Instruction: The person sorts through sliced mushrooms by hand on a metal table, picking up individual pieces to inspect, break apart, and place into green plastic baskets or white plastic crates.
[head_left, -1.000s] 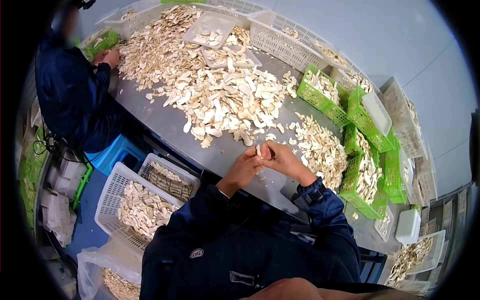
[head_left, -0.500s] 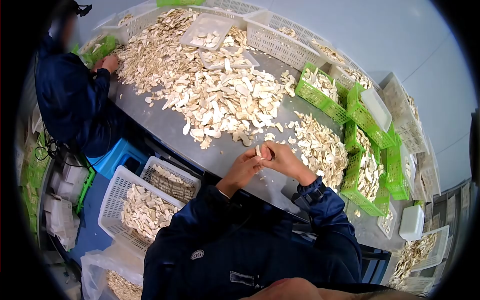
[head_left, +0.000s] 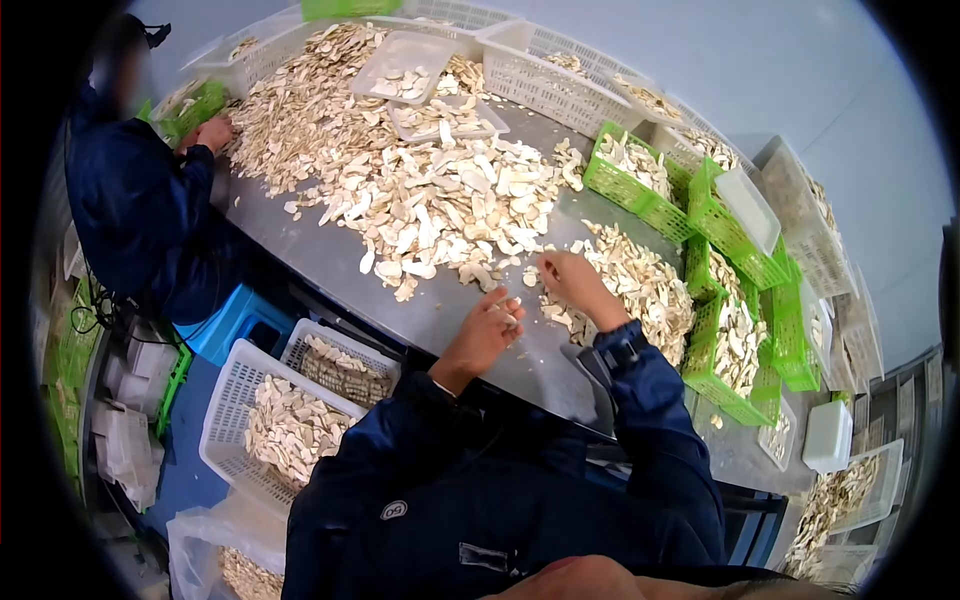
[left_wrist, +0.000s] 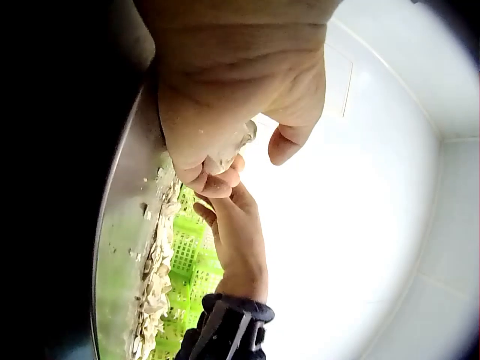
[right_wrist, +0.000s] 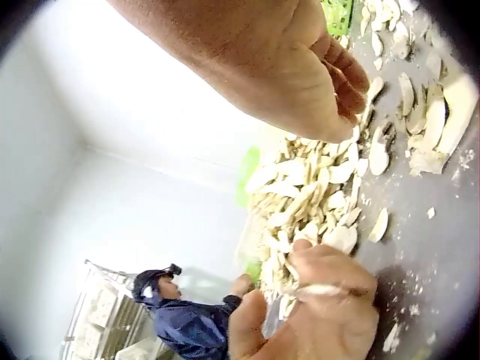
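Observation:
In the head view my left hand (head_left: 486,332) is over the table's front part, fingers curled about a pale mushroom slice (left_wrist: 229,154); the left wrist view shows its thumb standing apart. The right wrist view shows that slice lying across the left fingers. My right hand (head_left: 578,284) has moved apart from the left, beside the small pile of slices (head_left: 645,290). Its fingers are bent, fingertips close over loose slices on the metal table in the right wrist view; I cannot tell whether they pinch anything. The large mushroom heap (head_left: 450,200) lies beyond both hands.
Green baskets (head_left: 720,355) of slices line the right side, with white crates (head_left: 555,85) along the back. Clear plastic trays (head_left: 405,68) sit on the heap. Another person (head_left: 140,200) works at the left. White baskets (head_left: 225,430) stand below the table edge.
Both hands were together at the slice. Now the right hand has drawn away, up and to the right, while the left hand keeps the slice and has tilted open at the thumb.

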